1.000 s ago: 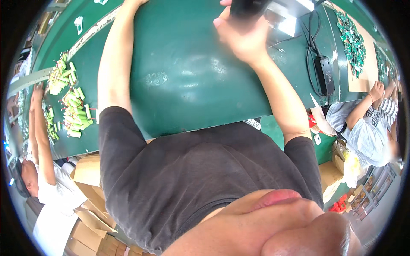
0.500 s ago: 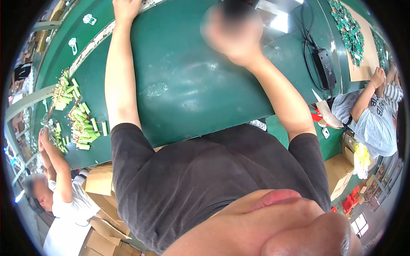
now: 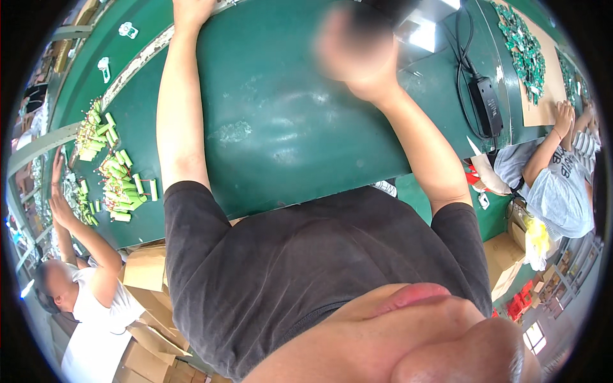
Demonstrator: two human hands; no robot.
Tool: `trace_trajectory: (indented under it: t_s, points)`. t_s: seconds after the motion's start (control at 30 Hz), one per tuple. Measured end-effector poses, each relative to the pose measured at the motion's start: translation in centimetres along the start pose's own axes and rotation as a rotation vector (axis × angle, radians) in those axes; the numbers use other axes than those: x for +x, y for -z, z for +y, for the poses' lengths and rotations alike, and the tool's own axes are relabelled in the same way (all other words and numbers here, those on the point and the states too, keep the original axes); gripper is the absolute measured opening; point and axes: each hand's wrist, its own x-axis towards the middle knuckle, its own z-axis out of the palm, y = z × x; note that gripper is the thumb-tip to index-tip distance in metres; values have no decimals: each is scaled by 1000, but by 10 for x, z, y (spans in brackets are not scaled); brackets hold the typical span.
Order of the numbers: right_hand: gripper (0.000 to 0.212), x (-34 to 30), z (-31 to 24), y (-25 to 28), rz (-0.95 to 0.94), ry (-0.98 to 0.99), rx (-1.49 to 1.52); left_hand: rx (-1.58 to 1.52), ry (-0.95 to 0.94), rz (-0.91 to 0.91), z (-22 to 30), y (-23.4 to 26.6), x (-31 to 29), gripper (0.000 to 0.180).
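My left hand (image 3: 193, 11) rests at the top edge of the view, by the worn pale rim along the far side of the green table (image 3: 274, 102). Its fingers are cut off by the picture's edge, so what they touch does not show. My right hand (image 3: 367, 64) is over the far middle of the table. A blur hides its fingers, and a dark shape (image 3: 364, 19) just beyond them is too smeared to name. To its right lies a shiny, reflective flat thing (image 3: 418, 32).
Green cylindrical cells with wires (image 3: 124, 185) lie in piles at the left. A black power adapter (image 3: 486, 105) with cables sits at the right, before a heap of green circuit boards (image 3: 525, 51) on cardboard. Co-workers sit on both sides; cardboard boxes (image 3: 148, 271) stand lower left.
My right hand has shifted slightly to the right; my left hand has barely moved. The left co-worker's arms have moved, one hand now reaching higher.
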Motion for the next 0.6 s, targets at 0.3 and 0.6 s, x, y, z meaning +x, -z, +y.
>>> trace_trajectory:
  t_s: [0.3, 0.6]
  points:
    - [29, -1, -6, 9, -31, 188, -308, 59, -51, -9, 3, -1, 1, 19]
    - [29, -2, -6, 9, -51, 163, -297, -19, -5, -124, 5, 4, 0, 28]
